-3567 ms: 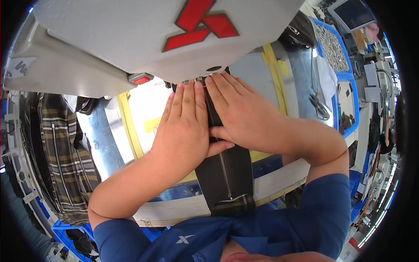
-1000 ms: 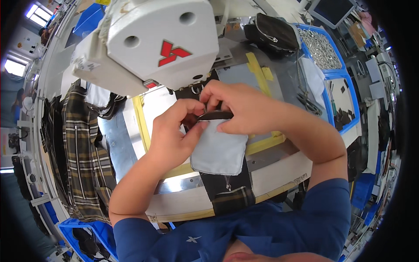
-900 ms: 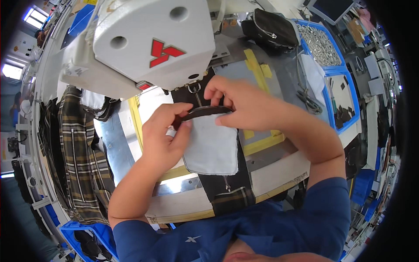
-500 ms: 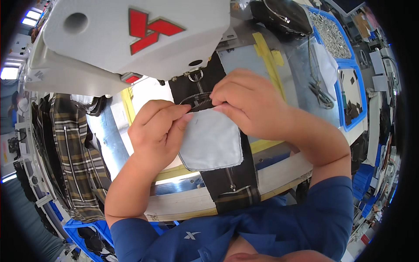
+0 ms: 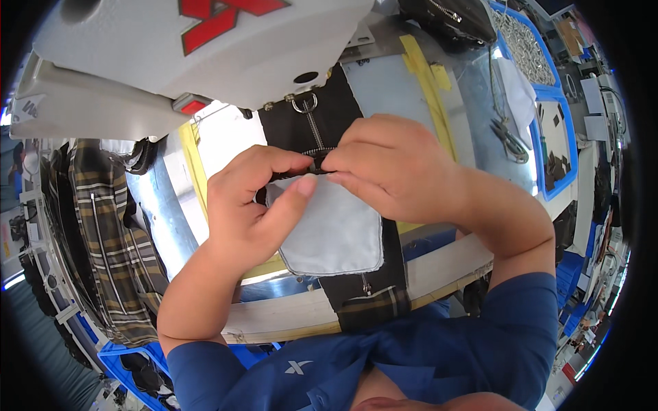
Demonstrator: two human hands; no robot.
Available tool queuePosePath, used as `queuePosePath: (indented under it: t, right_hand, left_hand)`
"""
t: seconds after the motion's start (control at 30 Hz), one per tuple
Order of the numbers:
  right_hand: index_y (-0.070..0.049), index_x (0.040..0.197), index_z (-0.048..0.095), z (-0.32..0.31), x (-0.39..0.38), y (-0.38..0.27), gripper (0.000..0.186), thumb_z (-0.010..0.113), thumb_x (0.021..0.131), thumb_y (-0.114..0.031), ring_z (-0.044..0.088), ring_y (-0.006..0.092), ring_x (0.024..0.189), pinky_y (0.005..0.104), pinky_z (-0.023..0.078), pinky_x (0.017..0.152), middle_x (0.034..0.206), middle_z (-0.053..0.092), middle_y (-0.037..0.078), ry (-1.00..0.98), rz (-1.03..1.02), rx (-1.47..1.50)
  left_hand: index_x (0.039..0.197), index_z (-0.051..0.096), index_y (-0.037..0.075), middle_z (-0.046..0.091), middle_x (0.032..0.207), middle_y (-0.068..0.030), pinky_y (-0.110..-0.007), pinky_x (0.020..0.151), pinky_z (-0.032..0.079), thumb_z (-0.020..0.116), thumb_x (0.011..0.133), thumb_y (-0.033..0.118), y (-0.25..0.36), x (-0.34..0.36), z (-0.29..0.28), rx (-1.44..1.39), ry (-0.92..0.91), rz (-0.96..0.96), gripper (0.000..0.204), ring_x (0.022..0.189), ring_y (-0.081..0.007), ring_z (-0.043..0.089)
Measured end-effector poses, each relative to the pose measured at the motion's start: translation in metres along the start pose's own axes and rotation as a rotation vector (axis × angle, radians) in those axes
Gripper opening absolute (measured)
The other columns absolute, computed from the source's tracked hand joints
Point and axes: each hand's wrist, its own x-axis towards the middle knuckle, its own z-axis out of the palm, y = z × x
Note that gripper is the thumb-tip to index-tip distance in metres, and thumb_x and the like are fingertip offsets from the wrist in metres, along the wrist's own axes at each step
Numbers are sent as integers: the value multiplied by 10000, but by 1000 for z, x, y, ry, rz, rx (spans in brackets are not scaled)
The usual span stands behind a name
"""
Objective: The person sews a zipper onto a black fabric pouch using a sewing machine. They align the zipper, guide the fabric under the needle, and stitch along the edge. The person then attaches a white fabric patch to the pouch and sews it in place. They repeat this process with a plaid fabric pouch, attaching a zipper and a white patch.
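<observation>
A black fabric strip with a zipper and a metal D-ring runs from under a white sewing machine toward me. A pale grey lining piece with a stitched edge lies over it. At the lining's top edge, my right hand pinches the black zippered fabric between thumb and fingers. My left hand holds the same edge close by, its index finger on the dark fabric and its thumb by the lining, a small gap between them. Fingertips partly hide the zipper there.
Plaid fabric pieces with zippers hang at the left. Thread snips lie on the right, near blue trays with metal parts and dark pieces. A black zippered pouch sits behind. Yellow tape marks the table.
My hands have drawn closer together at the zippered edge. The left thumb and index finger have parted slightly. The machine sits higher in view as the view has shifted.
</observation>
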Motion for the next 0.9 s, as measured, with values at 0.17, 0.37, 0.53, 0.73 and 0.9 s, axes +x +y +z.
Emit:
queuePosePath:
  t: [0.17,0.37,0.53,0.73,0.9]
  right_hand:
    - [-39,1006,757,2,-1,1,180,826,839,-35,664,285,735,376,529,623,887,681,103,22,24,55]
    - [-45,1033,768,-1,0,0,184,805,855,-19,668,258,736,356,525,626,910,690,97,14,136,188]
    - [-46,990,743,-1,4,-2,119,767,902,-123,662,311,755,395,529,640,869,674,102,-24,227,310]
    - [-43,934,748,3,4,0,100,763,918,-141,648,295,713,406,515,616,819,675,100,-19,274,334]
    - [-45,944,747,5,5,1,71,743,922,-112,658,295,715,413,519,626,805,664,88,-4,188,270]
  left_hand:
    - [994,780,-5,759,912,-98,-287,723,523,802,884,27,10,-2,-2,74,-57,-97,117,811,-179,697]
    - [975,784,4,753,873,-93,-282,621,497,807,872,11,7,-2,1,107,-30,-12,105,711,-165,673]
    - [961,778,8,738,848,-84,-282,565,480,797,862,-6,5,-2,3,91,-12,38,101,658,-155,648]
    - [967,753,-12,741,893,-94,-288,713,516,775,884,2,17,-2,0,96,-72,-113,87,782,-177,679]
    - [972,752,-11,733,892,-85,-291,725,513,765,904,18,15,-3,-2,53,-70,-161,76,793,-162,664]
